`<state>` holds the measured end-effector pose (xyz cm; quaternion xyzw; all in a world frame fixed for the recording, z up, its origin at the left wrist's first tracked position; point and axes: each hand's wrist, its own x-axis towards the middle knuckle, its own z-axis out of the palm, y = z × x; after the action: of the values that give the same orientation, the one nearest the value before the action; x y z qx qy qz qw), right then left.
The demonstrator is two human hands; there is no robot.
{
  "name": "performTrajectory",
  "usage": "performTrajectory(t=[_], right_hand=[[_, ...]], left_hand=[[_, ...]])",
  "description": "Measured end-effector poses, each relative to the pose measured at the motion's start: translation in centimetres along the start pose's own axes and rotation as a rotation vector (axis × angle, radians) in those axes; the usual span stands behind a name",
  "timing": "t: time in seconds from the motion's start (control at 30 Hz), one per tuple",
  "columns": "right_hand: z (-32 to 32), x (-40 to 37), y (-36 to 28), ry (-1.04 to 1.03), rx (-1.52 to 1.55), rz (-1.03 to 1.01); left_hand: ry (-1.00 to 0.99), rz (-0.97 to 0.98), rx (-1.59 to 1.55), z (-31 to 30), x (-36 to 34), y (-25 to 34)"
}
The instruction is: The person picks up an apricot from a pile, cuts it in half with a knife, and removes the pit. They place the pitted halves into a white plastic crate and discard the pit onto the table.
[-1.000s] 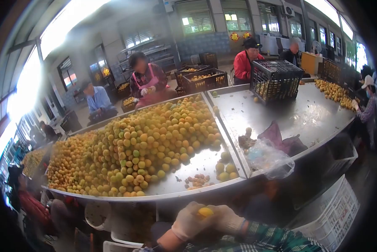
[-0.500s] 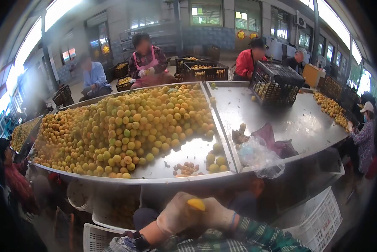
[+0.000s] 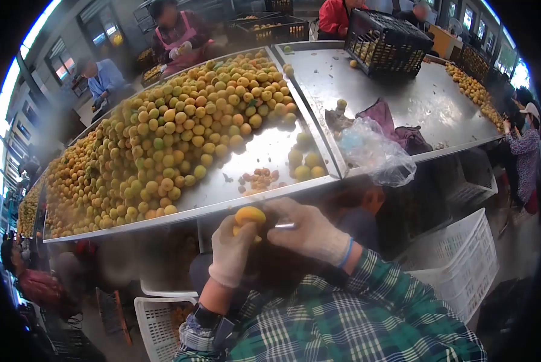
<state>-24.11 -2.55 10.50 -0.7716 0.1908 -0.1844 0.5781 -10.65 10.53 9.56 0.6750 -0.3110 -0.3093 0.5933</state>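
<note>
Pinched in the gloved fingers of my left hand point(image 3: 229, 248) is an orange-yellow apricot point(image 3: 250, 214), with more yellow flesh showing below it. Beside it, my right hand point(image 3: 315, 234), also gloved, is closed around a small shiny metal tool point(image 3: 286, 226), most of which the fingers hide. Both hands are just in front of the metal table's near edge, over my lap. Past them on the table lie a small heap of brown pits point(image 3: 261, 180) and a few loose apricots point(image 3: 306, 160). A large mound of apricots point(image 3: 162, 130) covers the left section.
A clear plastic bag point(image 3: 376, 154) and a purple cloth point(image 3: 379, 117) lie right of the metal divider point(image 3: 309, 114). Farther back stands a black crate point(image 3: 388, 45). White baskets point(image 3: 457, 265) flank me below the table. Several people are around the table.
My hands have moved apart from being pressed together. The apricot now shows in my left fingers and the metal tool in my right. The view has tilted down.
</note>
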Motion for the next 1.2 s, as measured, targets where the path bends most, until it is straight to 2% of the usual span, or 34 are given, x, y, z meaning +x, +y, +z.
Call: performTrajectory(t=[0.17,0.23,0.37,0.43,0.47,0.5,0.53,0.57,0.63,0.67,0.7,0.77,0.8,0.93,1.0,1.03,1.1,1.17,1.2], right_hand=[[0.6,0.6,0.3,0.014,0.225,0.149],[0.8,0.7,0.4,0.005,0.742,0.381],[-0.1,0.8,-0.5,0.024,0.853,0.562],[0.0,0.7,-0.6,0.066,0.900,0.556],[0.1,0.6,-0.7,0.099,0.943,0.551],[0.4,0.6,-0.5,0.101,0.945,0.552],[0.6,0.6,-0.3,0.135,0.902,0.510],[0.8,0.7,-0.3,0.168,0.858,0.468],[1.0,0.3,-1.4,0.181,0.769,0.489],[1.2,0.2,-1.8,0.197,0.680,0.511],[1.5,0.2,-1.8,0.193,0.681,0.511],[2.5,0.3,-1.3,0.244,0.524,0.457],[3.8,1.1,0.5,0.360,0.168,0.148],[3.2,0.9,1.7,0.258,0.018,0.249],[2.2,0.9,1.5,0.181,0.161,0.182],[1.8,0.7,0.5,0.254,0.416,0.152],[0.8,1.8,0.7,0.419,0.666,0.133],[-0.4,1.7,-1.9,0.514,0.946,-0.007],[-1.2,2.1,-3.0,0.504,1.114,0.124]], left_hand=[[-0.076,-0.009,0.149,-0.1,0.3,-1.1],[-0.119,-0.042,0.103,0.0,0.3,-0.2],[-0.226,-0.021,0.044,-0.7,0.3,-0.1],[-0.194,0.383,0.354,-0.4,0.6,-0.7],[-0.198,0.385,0.353,-0.1,0.4,-0.6],[-0.166,0.202,0.248,0.3,0.0,-0.4],[-0.132,0.020,0.143,0.6,-0.2,-0.2],[-0.130,0.021,0.144,1.0,-0.1,-0.1],[-0.579,-0.160,-1.003,2.0,0.4,0.4],[-0.421,-0.200,-0.964,2.4,0.6,-1.2],[-0.418,-0.199,-0.963,3.0,0.5,-1.5],[-0.053,-0.342,-0.891,4.0,0.3,-2.0],[-0.133,-0.272,-0.788,3.8,0.6,-2.7],[-0.076,-0.223,-0.765,3.5,0.8,-2.9],[0.011,-0.268,-0.645,2.8,0.8,-2.9],[0.012,-0.270,-0.644,2.7,0.8,-2.8],[-0.037,-0.256,-0.667,2.6,0.7,-2.6],[-0.027,-0.244,-0.632,3.1,0.5,-2.5],[-0.066,-0.195,-0.600,3.1,0.5,-3.2]])
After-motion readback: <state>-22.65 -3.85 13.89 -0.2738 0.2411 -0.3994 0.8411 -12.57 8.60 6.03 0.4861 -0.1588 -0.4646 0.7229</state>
